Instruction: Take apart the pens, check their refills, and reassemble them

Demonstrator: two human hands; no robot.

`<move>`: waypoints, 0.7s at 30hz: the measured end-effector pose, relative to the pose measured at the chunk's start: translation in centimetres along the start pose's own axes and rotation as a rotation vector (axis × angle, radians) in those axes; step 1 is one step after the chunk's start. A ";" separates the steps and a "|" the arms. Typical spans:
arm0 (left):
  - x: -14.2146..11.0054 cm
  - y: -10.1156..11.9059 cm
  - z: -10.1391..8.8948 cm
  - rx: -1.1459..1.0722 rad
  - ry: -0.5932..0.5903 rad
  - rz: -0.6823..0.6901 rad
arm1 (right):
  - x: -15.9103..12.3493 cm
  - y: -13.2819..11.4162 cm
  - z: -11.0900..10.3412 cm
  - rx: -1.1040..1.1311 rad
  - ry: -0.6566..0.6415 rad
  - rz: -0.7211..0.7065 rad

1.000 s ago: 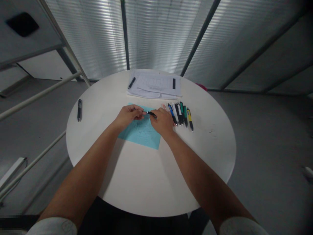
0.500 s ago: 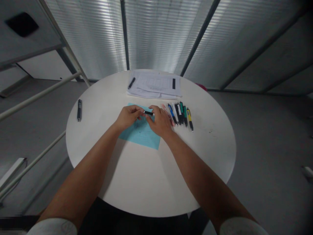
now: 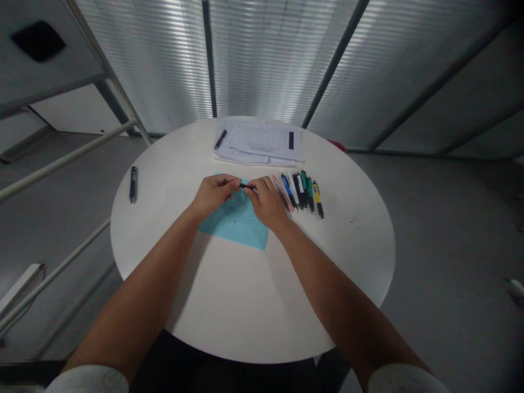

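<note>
Over a light blue sheet of paper, both hands meet at a short dark pen. My left hand pinches its left end between thumb and fingertips. Closed round the other end is my right hand, whose fingers hide much of the pen. Just right of that hand lies a row of several pens, among them a blue pen, a green pen and a yellow pen. Some faint marks show on the blue sheet, too small to read.
The round white table carries a stack of printed papers at its far side, with a black pen on it. Another dark pen lies near the left edge. A white metal frame stands left of the table.
My right fingers have closed further round the pen, so less of it shows. The pen's dark part has turned or shifted slightly between the hands. The other things have stayed put.
</note>
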State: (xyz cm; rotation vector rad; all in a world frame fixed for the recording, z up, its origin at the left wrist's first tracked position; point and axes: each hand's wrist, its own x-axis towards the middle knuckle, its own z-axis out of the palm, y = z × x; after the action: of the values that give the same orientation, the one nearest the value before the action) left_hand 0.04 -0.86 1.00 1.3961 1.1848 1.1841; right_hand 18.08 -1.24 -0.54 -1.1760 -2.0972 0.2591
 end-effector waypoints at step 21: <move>-0.1 0.4 0.2 -0.179 0.007 -0.049 | 0.0 0.7 0.5 0.104 0.146 -0.117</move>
State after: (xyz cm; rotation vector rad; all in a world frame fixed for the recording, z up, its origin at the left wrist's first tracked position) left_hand 0.26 -1.03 1.32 1.2236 1.0841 1.2298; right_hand 18.23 -0.77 -1.27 -0.9779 -1.9920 0.2191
